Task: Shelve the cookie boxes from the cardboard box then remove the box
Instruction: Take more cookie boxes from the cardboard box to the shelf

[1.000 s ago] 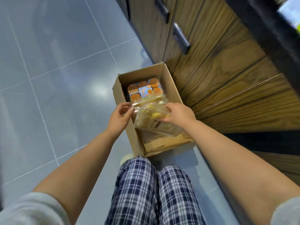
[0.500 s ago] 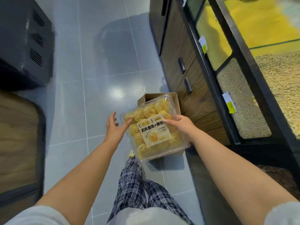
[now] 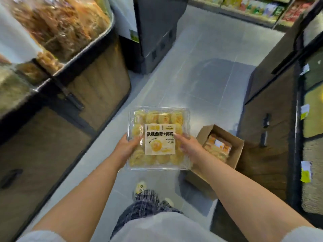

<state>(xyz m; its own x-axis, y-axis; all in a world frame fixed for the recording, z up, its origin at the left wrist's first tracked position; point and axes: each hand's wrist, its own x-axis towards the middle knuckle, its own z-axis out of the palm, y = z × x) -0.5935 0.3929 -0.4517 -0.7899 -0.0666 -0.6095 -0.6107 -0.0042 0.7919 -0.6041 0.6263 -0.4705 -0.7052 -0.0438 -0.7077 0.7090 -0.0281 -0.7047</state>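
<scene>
Squarely between the hands: cookie box (image 3: pixel 158 117), gripped at its left edge by left hand (image 3: pixel 125 149), apparently pinched at the right by right hand (image 3: pixel 190 147), fingertips (image 3: pixel 176 136) on lid, touching label (image 3: pixel 160 142).

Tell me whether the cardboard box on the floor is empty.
No, an orange-labelled cookie pack lies inside the cardboard box.

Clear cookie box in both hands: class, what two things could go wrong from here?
1. The left hand and right hand grip the cookie box only at its sides; smooth plastic might slip.
2. The open cardboard box sits on the floor near the person's foot; a step might catch it.
</scene>
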